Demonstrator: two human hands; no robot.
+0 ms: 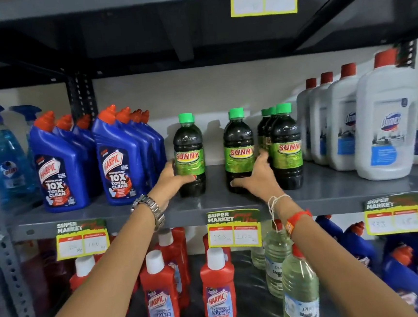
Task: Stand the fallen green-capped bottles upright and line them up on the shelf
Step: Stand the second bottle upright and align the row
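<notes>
Dark bottles with green caps and green "SUNNY" labels stand upright on the grey middle shelf [332, 193]. The left bottle [187, 135] has another partly hidden behind it. My left hand [173, 178] wraps the left bottle's lower body from the left side. The middle bottle [237, 135] also hides one behind it; my right hand [256, 178] grips its lower right side with the thumb across the front. A row of three bottles [285, 136] stands just right of that hand, one behind another. No green-capped bottle lies on its side.
Blue Harpic bottles [120, 166] crowd the shelf left of my left hand. White bottles with red caps [387, 127] stand at the right. Below are red Harpic bottles [218, 291] and clear bottles [300, 289]. Price tags [234, 229] hang on the shelf edge.
</notes>
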